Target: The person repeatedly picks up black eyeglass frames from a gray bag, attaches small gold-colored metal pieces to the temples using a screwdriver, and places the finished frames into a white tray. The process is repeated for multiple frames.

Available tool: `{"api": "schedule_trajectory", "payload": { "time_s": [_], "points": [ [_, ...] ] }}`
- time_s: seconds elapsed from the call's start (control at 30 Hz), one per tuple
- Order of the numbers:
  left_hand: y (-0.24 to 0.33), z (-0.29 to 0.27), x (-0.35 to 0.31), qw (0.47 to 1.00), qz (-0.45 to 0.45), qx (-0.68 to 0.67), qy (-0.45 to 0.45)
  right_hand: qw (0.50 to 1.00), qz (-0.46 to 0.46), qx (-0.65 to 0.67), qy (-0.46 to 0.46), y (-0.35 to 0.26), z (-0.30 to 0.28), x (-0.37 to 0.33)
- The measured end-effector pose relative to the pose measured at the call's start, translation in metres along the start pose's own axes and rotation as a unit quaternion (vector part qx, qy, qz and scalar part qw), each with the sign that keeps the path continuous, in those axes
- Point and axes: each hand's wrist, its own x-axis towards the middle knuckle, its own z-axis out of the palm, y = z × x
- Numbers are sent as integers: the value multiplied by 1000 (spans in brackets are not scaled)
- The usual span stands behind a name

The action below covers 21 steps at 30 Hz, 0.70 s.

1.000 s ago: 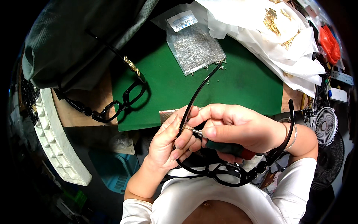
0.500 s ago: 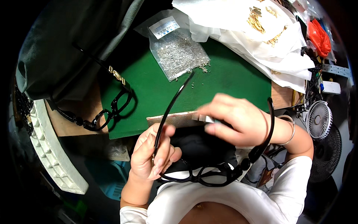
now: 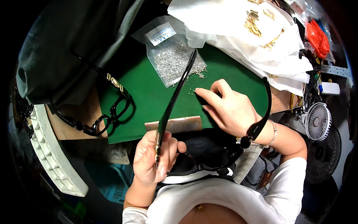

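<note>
A pair of black glasses is held in my left hand, whose fingers close round one temple near its gold ornament. That temple points up and away, while the frame hangs near my lap and the other temple rises beside my right wrist. My right hand reaches over the green mat, index finger stretched out and thumb apart. Its index fingertip is at a few tiny silvery metal pieces. Beyond them lies a clear plastic bag full of similar pieces, some spilled at its open corner.
Another pair of black glasses with gold trim lies at the left by a dark cloth bag. White paper with gold parts covers the back right. A textured strip sits at the mat's near edge. Fans stand at right.
My right hand has moved away from the strip at the near edge to the loose metal pieces. The held glasses have tilted, their left temple now reaching over the bag.
</note>
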Motion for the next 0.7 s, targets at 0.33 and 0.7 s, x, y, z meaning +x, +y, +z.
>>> {"api": "schedule_trajectory", "payload": {
  "time_s": [0.33, 0.7],
  "points": [
    [7, -3, 3, 980, -87, -175, 31, 998, -22, -52, 36, -2, 9, 3],
    [4, -9, 5, 977, -107, -175, 56, 994, -28, -105, 13, -6, 8, 4]
  ]
}}
